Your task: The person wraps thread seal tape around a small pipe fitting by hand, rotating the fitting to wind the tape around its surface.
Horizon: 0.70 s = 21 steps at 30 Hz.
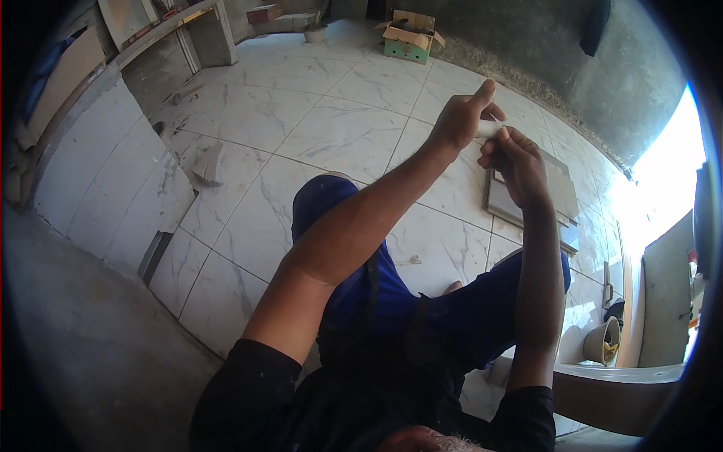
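My left hand (461,122) curls around a small, white cylindrical object (488,129) while my right hand (521,160) pinches its near-right end, so a slackened left grip risks dropping it onto the glossy, grey-veined white tile floor (339,124) below.

1. Harsh daylight poured in from the right, burning the opening (664,143) to blank white.
2. Glare washed over the marble-patterned floor tiles (339,124) beside it.
3. The concrete surface (68,316) at near left lay dim; the black shirt (331,414) showed little detail.
4. Fisheye distortion bowed straight edges toward the rim, within black corners.
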### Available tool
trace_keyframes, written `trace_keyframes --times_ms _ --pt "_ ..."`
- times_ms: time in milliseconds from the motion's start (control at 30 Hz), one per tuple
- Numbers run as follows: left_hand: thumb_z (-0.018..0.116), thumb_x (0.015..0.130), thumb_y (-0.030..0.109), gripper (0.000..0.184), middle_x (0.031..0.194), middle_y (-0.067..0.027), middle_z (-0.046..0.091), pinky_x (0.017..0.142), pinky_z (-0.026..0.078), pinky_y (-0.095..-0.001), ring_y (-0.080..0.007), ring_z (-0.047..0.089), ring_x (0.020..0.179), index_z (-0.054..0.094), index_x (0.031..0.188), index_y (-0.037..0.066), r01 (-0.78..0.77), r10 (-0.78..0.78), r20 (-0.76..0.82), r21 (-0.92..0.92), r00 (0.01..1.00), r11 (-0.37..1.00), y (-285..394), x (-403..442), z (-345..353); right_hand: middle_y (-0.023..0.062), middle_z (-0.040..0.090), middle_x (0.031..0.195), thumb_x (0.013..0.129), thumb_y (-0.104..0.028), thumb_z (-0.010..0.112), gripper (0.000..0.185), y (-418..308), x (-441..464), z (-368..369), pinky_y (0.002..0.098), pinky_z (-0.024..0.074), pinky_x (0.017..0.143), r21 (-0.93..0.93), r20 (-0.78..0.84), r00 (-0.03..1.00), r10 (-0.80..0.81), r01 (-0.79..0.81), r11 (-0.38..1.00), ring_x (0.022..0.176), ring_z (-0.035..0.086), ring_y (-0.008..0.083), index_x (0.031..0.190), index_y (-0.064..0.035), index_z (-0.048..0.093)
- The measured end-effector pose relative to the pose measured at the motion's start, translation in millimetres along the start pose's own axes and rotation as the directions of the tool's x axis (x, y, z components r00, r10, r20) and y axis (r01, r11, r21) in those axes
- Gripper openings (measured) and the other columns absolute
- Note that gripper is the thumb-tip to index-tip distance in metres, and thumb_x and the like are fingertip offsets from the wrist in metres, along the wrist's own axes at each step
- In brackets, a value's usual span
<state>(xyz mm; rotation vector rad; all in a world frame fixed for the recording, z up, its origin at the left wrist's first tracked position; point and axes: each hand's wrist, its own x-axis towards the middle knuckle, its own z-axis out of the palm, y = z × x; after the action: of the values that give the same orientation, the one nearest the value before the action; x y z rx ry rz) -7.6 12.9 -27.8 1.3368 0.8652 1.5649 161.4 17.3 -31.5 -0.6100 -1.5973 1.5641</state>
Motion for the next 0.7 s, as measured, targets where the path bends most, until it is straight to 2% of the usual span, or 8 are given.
trace_keyframes --times_ms 467,700 --pt "0.045 0.095 0.060 0.067 0.081 -0.0123 0.068 0.080 0.047 -0.0310 -0.0197 0.063 0.079 0.071 0.084 -0.001 -0.016 0.016 0.010 -0.031 1.000 0.999 1.5 -1.3 0.8 0.0075 0.067 0.085 0.103 -0.025 0.047 0.026 -4.1 -2.3 6.3 0.0298 0.0533 0.072 -0.060 -0.022 1.000 -0.009 0.007 0.998 0.073 0.065 0.0154 0.106 -0.0014 0.059" --pt "0.045 0.095 0.060 0.066 0.079 -0.0119 0.068 0.079 0.047 -0.0308 -0.0190 0.063 0.079 0.071 0.084 0.000 -0.008 0.008 -0.007 -0.016 1.000 1.000 -2.6 0.6 0.2 0.0078 0.069 0.085 0.102 -0.027 0.050 0.028 -2.0 -1.3 3.4 0.0299 0.0532 0.072 -0.069 -0.019 1.000 -0.019 0.018 0.997 0.075 0.068 0.0172 0.106 -0.0009 0.061"
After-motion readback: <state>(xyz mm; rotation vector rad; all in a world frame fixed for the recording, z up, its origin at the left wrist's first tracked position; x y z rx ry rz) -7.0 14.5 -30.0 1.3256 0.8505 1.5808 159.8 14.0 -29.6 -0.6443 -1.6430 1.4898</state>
